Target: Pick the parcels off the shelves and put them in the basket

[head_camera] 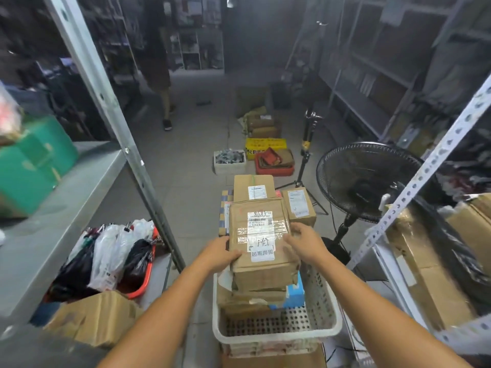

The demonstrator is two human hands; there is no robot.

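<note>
A brown cardboard parcel (261, 240) with white labels and clear tape lies on top of a stack of parcels at the far end of the white perforated basket (326, 312). My left hand (219, 254) grips its left edge, and my right hand (305, 241) rests on its right edge. Under it sit more brown boxes and a blue packet (295, 294). The near half of the basket floor is bare. Further parcels (299, 204) stand stacked on the floor just beyond the basket.
Metal shelves flank the aisle: a green box (32, 160) and a red tub of bagged parcels (111, 258) on the left, large cartons (430, 264) on the right. A black standing fan (369, 179), a tripod and floor bins stand ahead. A person stands far back.
</note>
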